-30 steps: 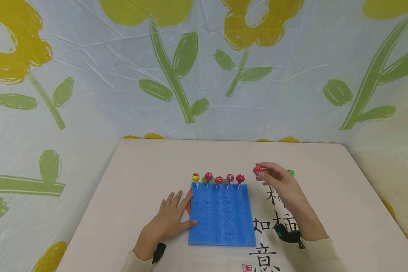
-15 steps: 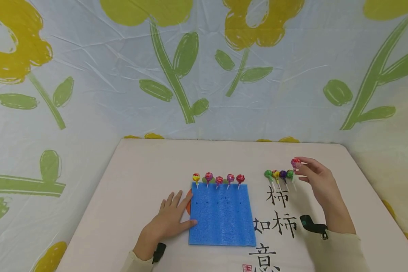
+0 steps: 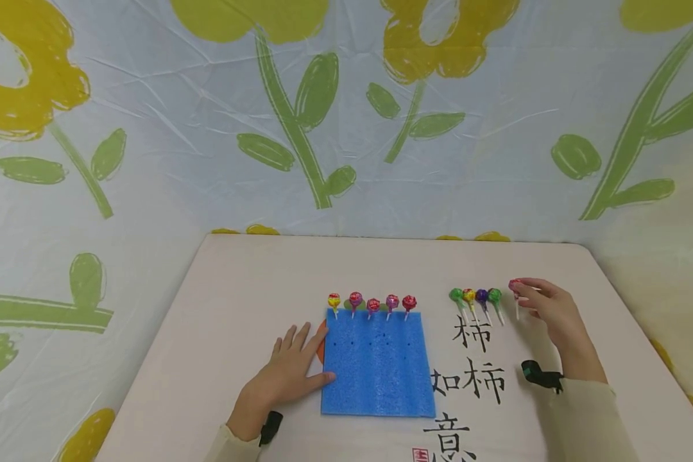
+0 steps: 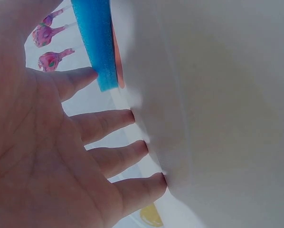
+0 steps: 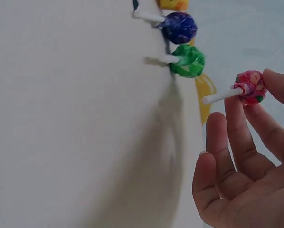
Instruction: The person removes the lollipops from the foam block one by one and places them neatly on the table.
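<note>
My right hand (image 3: 551,314) pinches a pink-red wrapped lollipop (image 5: 250,88) by its candy head, the white stick pointing down toward the table in the head view. Just left of it, a row of lollipops lies on the table: green, yellow-red, purple (image 3: 482,296) and another green (image 5: 188,61). My left hand (image 3: 289,371) is spread flat at the left edge of a blue foam block (image 3: 375,378), with thumb and index finger touching it. Several lollipops (image 3: 372,306), yellow, pink and red, stand in a line along the block's far edge.
The pale table (image 3: 254,276) carries black brush characters (image 3: 484,380) to the right of the block. Small dark holes mark the block's top in a second line. Behind the table hangs a flower-printed cloth (image 3: 485,173).
My right hand carried the pink-red lollipop rightward from near the block, past the row of lollipops, then lowered it at the row's right end. The left hand stayed still.
</note>
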Tool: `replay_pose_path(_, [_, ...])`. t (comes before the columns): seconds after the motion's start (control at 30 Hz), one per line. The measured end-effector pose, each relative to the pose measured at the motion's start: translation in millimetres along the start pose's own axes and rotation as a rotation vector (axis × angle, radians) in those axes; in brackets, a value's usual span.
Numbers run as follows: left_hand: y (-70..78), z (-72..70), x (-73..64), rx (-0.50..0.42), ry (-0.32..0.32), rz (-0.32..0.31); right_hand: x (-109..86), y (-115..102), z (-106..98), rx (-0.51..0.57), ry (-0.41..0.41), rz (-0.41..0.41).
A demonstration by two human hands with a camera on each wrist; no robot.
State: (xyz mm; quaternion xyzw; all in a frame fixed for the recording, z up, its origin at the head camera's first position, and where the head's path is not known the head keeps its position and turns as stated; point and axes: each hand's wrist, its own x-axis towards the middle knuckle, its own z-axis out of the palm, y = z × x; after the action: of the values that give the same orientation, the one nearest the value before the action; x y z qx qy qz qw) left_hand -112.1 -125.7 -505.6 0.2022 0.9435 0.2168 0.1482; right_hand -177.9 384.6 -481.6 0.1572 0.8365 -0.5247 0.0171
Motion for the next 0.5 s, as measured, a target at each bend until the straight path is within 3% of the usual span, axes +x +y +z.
replay_pose_path(0.23, [-1.2, 2.2, 1.2, 0.021, -0.008, -0.019, 11.0, 12, 4, -0.074, -0.006, 0.060])
replay_pose_path(0.5, [-2.8, 3.5, 2.2, 0.019, -0.007, -0.013, 15.4, 17, 9, -0.114, 0.000, 0.033])
